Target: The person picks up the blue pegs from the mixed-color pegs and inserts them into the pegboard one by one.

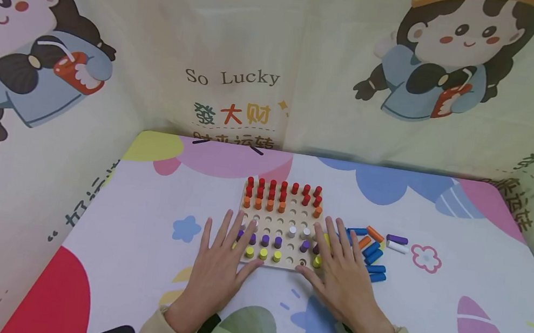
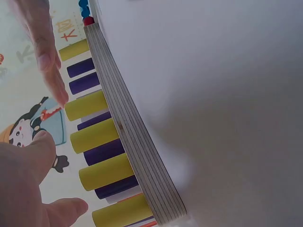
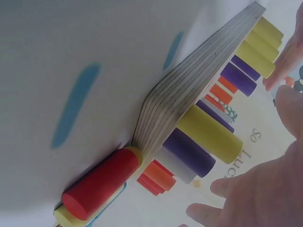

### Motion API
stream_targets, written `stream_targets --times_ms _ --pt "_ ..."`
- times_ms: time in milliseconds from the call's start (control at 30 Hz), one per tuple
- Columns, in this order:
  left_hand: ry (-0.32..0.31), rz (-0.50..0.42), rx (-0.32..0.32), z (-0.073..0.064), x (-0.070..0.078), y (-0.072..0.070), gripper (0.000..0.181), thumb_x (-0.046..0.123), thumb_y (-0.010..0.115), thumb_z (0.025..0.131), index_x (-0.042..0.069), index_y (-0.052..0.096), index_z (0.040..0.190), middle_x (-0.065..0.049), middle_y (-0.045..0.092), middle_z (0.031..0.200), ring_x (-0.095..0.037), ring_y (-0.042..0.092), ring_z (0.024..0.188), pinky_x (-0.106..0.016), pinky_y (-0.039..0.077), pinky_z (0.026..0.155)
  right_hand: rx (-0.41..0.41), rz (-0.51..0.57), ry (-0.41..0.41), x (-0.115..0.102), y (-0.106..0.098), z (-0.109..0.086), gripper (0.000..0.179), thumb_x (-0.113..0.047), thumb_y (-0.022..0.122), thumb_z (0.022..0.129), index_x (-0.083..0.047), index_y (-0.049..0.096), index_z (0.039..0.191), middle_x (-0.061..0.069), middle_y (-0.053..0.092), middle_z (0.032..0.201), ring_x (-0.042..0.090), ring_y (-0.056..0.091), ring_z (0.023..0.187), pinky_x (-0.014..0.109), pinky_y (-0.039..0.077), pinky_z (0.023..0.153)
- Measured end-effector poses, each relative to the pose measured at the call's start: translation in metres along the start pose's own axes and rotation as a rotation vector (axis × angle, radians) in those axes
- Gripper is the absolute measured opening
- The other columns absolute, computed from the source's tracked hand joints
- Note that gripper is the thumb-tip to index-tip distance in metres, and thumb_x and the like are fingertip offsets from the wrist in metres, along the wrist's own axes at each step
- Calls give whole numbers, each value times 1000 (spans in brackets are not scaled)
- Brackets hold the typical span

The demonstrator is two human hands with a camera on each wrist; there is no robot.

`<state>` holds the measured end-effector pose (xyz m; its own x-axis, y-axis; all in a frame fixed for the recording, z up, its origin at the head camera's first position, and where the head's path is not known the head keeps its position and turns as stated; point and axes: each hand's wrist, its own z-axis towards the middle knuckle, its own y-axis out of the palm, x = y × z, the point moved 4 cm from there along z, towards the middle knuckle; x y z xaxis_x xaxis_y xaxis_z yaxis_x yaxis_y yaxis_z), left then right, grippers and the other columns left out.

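Note:
A wooden pegboard [image 1: 268, 265] stands on the table with upright pegs in rows: red pegs [image 1: 272, 190] at the back, then orange pegs [image 1: 270, 206], white pegs [image 1: 292, 232], purple pegs [image 1: 265, 240] and yellow pegs [image 1: 263, 254] at the front. Some holes at the middle and right have no peg. My left hand [image 1: 218, 264] is spread, palm down, over the board's left side, overlapping several pegs in the head view. Over the right side, my right hand [image 1: 347, 278] spreads its fingers likewise. Neither hand holds anything.
Right of the board, partly behind my right hand, lie loose blue pegs [image 1: 373, 254], an orange peg [image 1: 375, 234], a purple peg [image 1: 397, 239] and a white peg [image 1: 397, 247]. A red peg [image 3: 102, 184] lies against the board's corner. Printed cloth walls surround the table.

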<state>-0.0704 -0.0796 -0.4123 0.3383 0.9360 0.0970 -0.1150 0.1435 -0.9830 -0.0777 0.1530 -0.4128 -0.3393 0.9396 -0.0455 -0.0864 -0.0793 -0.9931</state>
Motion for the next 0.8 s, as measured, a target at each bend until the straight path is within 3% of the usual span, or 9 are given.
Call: stream_targets --times_ms 267,800 --pt "-14 -16 2 1 -1 -1 76 62 46 97 19 29 158 -9 21 165 -31 9 154 -63 9 119 0 29 2 1 -3 1 93 -66 51 91 -9 21 159 16 18 164 35 8 153 57 15 121" --pt "-28 -219 41 3 -1 -3 70 51 51 99 15 32 156 -12 27 163 -32 26 149 -54 25 119 -3 88 44 7 -8 6 91 -64 53 92 -7 23 158 18 22 163 39 19 149 59 25 117"
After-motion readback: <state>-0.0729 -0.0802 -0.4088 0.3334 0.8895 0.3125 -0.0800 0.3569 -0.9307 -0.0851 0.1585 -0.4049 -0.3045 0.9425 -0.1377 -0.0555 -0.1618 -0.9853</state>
